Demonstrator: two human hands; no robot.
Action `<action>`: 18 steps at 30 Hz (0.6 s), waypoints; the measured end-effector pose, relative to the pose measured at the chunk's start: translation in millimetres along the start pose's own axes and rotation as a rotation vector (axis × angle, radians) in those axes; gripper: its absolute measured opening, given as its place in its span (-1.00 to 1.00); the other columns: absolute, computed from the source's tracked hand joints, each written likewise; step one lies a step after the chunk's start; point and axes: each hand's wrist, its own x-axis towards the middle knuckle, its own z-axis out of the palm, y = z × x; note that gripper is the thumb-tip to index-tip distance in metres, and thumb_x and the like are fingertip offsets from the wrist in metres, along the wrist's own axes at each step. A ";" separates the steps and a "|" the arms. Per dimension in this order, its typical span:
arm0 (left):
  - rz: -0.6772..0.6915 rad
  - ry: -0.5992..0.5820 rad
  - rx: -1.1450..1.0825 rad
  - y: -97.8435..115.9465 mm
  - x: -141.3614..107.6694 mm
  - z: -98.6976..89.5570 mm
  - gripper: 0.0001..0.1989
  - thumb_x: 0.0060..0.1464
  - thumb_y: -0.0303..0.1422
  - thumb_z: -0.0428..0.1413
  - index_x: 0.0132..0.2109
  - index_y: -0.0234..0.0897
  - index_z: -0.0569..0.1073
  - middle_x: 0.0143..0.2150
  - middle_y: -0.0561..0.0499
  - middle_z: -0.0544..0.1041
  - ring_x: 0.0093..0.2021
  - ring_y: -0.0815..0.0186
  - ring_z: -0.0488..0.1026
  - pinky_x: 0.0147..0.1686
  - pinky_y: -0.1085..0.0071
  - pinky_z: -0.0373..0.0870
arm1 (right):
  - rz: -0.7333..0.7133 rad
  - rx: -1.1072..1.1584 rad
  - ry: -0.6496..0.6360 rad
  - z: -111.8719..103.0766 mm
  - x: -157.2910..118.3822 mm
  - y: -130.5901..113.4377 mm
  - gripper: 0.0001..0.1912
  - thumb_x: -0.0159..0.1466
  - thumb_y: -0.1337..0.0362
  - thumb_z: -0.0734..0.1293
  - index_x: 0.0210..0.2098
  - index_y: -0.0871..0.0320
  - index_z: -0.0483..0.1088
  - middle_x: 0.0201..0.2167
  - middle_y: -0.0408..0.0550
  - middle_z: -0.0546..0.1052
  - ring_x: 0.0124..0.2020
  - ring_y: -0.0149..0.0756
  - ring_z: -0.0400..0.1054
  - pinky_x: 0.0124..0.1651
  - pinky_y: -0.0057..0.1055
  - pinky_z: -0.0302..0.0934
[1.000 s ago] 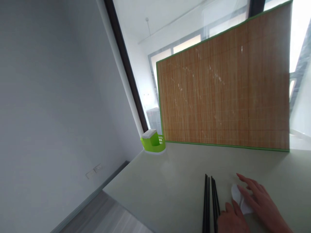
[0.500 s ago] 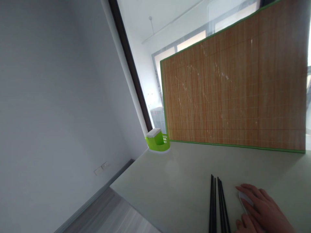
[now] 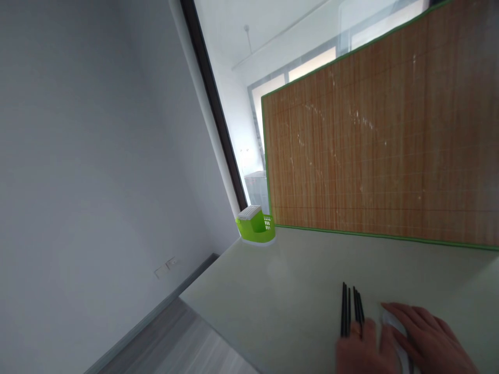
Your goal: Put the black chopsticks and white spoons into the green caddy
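Lit from behind through window glass (image 3: 300, 31), with a plain grey wall (image 3: 97, 156) to one side. Screened across much of that glass by a bamboo mat (image 3: 362, 156) edged in green, stood upright along the back of the pale desk (image 3: 280, 285), perhaps for a quieter backdrop. Set at the far corner, well apart from both hands: a green basket (image 3: 257, 237), likely parked there to spare the near space.

Laid lengthwise in 2 groups, far tips roughly level: thin black sticks (image 3: 344, 311), with a narrow gap probably meant to keep 1 group distinct from the other. Covered at the nearer part by the left hand (image 3: 360, 350), blurred, fingers bent across both groups, perhaps to steady or square them; cannot tell whether closed on any or merely touching.

Just beside, under the right hand (image 3: 424, 337): a smooth white piece (image 3: 393, 320), possibly spoon-like, too hidden to identify or count. Cupped low over it, fingers close together, apparently to pin it in place; cannot tell whether gripped or only pressed.
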 end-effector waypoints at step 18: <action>-0.667 0.293 0.419 -321.7 177.8 -237.5 -0.18 -0.06 -0.11 0.16 0.28 -0.25 0.02 0.23 -0.30 0.16 0.16 -0.07 0.19 -0.02 0.21 0.24 | 0.161 0.040 0.150 -10.5 -3.6 22.9 -0.61 0.23 0.08 0.20 0.04 -0.02 0.28 -0.05 -0.06 0.44 -0.03 -0.08 0.30 0.01 -0.10 0.11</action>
